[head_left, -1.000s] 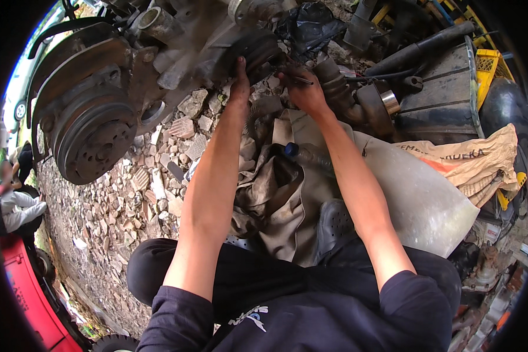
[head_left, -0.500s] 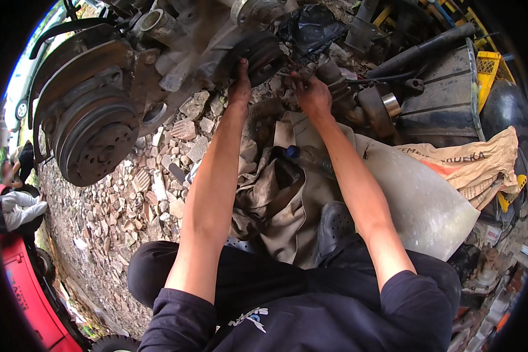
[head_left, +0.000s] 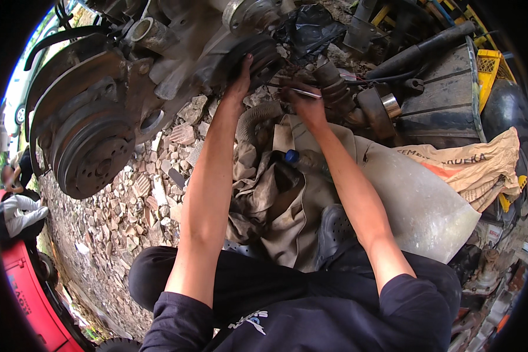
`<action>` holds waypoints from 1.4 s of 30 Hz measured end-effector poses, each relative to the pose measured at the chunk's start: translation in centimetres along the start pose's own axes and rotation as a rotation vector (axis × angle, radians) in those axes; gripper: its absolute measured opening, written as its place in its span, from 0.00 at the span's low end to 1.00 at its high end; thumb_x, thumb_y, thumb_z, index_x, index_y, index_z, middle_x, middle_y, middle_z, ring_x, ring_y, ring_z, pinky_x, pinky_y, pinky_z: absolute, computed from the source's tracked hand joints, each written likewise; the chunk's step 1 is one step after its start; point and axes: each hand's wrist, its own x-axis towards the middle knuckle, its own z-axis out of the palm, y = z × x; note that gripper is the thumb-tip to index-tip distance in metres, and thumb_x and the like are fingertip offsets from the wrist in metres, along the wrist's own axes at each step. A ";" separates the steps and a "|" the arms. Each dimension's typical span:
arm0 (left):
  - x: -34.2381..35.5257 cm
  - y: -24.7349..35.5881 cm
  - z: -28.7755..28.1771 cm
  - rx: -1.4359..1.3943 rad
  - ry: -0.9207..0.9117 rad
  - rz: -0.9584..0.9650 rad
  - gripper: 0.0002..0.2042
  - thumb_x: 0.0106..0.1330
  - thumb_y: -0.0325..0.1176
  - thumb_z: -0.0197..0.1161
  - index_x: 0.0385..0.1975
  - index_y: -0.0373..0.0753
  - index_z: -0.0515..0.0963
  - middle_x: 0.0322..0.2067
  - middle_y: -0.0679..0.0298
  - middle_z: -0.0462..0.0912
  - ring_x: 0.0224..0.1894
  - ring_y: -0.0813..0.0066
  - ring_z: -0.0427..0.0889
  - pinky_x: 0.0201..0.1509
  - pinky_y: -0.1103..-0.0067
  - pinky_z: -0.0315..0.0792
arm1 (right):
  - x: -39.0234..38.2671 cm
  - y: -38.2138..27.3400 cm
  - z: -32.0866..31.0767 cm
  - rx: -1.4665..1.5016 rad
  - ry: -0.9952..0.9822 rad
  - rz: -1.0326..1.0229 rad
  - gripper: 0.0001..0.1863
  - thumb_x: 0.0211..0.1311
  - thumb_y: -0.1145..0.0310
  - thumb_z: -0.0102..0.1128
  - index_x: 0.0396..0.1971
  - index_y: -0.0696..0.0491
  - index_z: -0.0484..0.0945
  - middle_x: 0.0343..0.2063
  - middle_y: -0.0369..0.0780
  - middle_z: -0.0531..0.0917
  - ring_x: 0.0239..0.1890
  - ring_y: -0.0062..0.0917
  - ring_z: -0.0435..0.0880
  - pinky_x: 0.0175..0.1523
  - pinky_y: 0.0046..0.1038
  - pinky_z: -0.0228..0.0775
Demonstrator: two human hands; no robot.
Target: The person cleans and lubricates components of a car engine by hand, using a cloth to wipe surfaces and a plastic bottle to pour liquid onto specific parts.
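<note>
Drum (head_left: 262,57), dark, round: upper centre; left hand (head_left: 237,87) with thumb against it, fingers hidden, grip closure cannot be told. Slim metal rod (head_left: 306,92): clamped in right hand's (head_left: 305,107) grip, right of drum. Ribbed hose (head_left: 256,119): just below.

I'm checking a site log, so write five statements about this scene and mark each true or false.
1. The left hand is at a dark round part. True.
2. The right hand holds a paintbrush. False: it holds a thin shiny rod.
3. A blue bottle cap shows between the forearms. True.
4. The crumpled brown sack lies to the left of both arms. False: it lies to their right.
5. The vehicle at the lower left edge of the picture is green. False: it is red.
</note>
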 end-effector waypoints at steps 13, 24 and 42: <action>1.5 -1.4 0.4 -0.092 0.055 0.236 0.40 0.60 0.64 0.55 0.63 0.37 0.64 0.61 0.58 0.68 0.62 0.68 0.67 0.66 0.74 0.57 | 0.8 4.4 3.3 -0.442 0.189 -0.502 0.13 0.53 0.74 0.64 0.41 0.54 0.82 0.34 0.46 0.84 0.38 0.40 0.83 0.44 0.35 0.74; 2.2 -1.5 0.4 -0.126 0.062 0.313 0.35 0.63 0.59 0.54 0.60 0.35 0.68 0.58 0.58 0.72 0.59 0.69 0.69 0.64 0.75 0.59 | 1.5 3.3 3.3 -0.667 0.162 -0.531 0.09 0.58 0.76 0.59 0.38 0.58 0.82 0.32 0.43 0.85 0.35 0.26 0.85 0.41 0.26 0.75; 1.8 -1.6 1.5 -0.101 0.172 0.135 0.40 0.61 0.63 0.53 0.65 0.36 0.62 0.63 0.58 0.65 0.64 0.66 0.63 0.67 0.73 0.55 | 5.0 5.6 0.4 -0.127 0.049 0.118 0.09 0.60 0.71 0.58 0.38 0.58 0.82 0.35 0.42 0.85 0.40 0.23 0.83 0.44 0.24 0.74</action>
